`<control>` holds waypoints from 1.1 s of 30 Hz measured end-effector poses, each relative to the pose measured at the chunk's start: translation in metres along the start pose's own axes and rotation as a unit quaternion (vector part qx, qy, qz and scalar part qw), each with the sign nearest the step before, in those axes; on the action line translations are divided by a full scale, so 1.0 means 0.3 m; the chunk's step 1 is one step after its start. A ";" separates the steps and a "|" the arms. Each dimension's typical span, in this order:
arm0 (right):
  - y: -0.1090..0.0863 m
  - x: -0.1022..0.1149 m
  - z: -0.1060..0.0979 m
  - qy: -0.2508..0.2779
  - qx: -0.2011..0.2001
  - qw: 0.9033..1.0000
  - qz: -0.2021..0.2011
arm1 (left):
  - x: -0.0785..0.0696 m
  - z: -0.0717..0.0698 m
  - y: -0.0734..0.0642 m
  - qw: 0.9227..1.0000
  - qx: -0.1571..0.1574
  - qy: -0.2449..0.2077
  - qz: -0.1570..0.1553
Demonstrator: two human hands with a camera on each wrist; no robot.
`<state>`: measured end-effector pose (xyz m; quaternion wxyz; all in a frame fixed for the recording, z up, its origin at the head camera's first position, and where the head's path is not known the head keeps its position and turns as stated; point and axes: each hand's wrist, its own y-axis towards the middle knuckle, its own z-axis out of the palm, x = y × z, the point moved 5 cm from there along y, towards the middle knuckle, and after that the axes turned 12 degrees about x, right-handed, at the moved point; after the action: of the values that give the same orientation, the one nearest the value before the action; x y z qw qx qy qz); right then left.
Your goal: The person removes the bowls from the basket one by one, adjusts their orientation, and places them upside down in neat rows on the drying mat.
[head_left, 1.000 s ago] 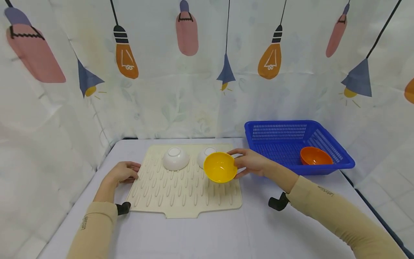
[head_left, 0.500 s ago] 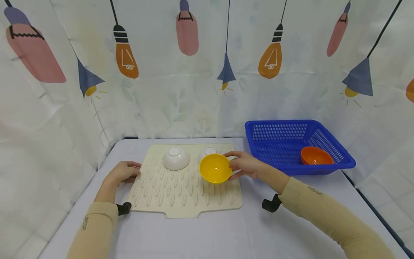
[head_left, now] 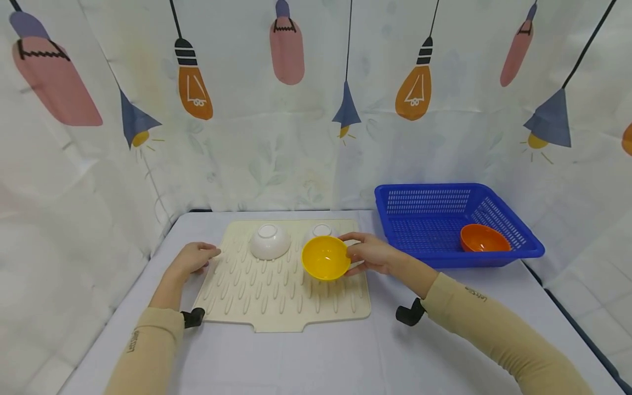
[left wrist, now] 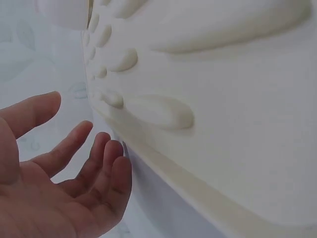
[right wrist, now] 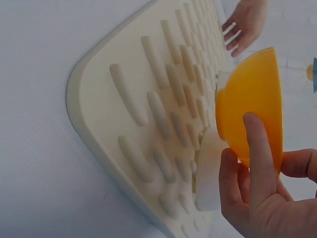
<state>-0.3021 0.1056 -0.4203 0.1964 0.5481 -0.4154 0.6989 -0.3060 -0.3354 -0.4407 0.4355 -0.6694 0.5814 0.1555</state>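
Note:
My right hand (head_left: pixel 370 253) holds a yellow bowl (head_left: pixel 325 259) at its right side, fingers and thumb about the wall and rim. The bowl is raised over the cream ridged drying mat (head_left: pixel 276 307), its inside tilted toward the head camera. In the right wrist view, the same yellow bowl (right wrist: pixel 255 104) has its foot toward the mat. Two white bowls lie upside down on the mat: a left one (head_left: pixel 269 244) in full view and a right one (head_left: pixel 321 229) partly hidden behind the yellow bowl. My left hand (left wrist: pixel 74 178) is beside the mat's left edge, fingers loosely bent, holding nothing.
A blue plastic basket (head_left: pixel 419 255) stands at the back right of the white-covered table (head_left: pixel 336 362), with an orange bowl (head_left: pixel 484 238) inside it. Behind the table hangs a curtain (head_left: pixel 296 159) printed with lamps and bulbs.
My right hand has brought the yellow bowl slightly left over the mat, in front of the right white bowl. My left hand has lifted a little and shifted right at the mat's edge.

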 end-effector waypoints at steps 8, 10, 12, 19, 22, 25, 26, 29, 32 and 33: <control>0.009 0.009 0.020 -0.003 0.005 1.000 -0.010 | -0.038 0.007 -0.017 0.998 -0.048 -0.040 0.023; 0.011 0.011 0.029 -0.001 0.010 1.000 -0.011 | -0.051 0.012 -0.024 0.996 -0.056 -0.064 0.028; 0.014 0.012 0.036 0.002 0.012 1.000 -0.011 | -0.062 0.020 -0.027 0.995 -0.054 -0.081 0.032; 0.027 0.016 0.039 0.003 0.009 1.000 -0.011 | -0.110 0.063 -0.041 0.989 -0.015 -0.134 0.055; 0.030 0.019 0.041 0.002 0.008 1.000 -0.011 | -0.127 0.083 -0.052 0.984 0.006 -0.162 0.068; 0.030 0.021 0.045 0.000 0.008 1.000 -0.010 | -0.142 0.100 -0.063 0.978 0.018 -0.193 0.081; 0.030 0.023 0.047 -0.001 0.009 1.000 -0.010 | -0.146 0.104 -0.066 0.975 0.021 -0.203 0.085; 0.030 0.026 0.053 -0.002 0.012 1.000 -0.013 | -0.162 0.120 -0.074 0.968 0.032 -0.229 0.096; 0.034 0.024 0.056 -0.002 0.013 1.000 -0.015 | -0.179 0.149 -0.080 0.965 0.048 -0.237 0.099; 0.036 0.022 0.057 -0.001 0.013 1.000 -0.014 | -0.185 0.161 -0.081 0.965 0.054 -0.238 0.098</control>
<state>-0.3018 0.0845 -0.4172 0.1986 0.5567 -0.3988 0.7011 -0.2847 -0.2640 -0.4189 0.5799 -0.5284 0.5308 0.3206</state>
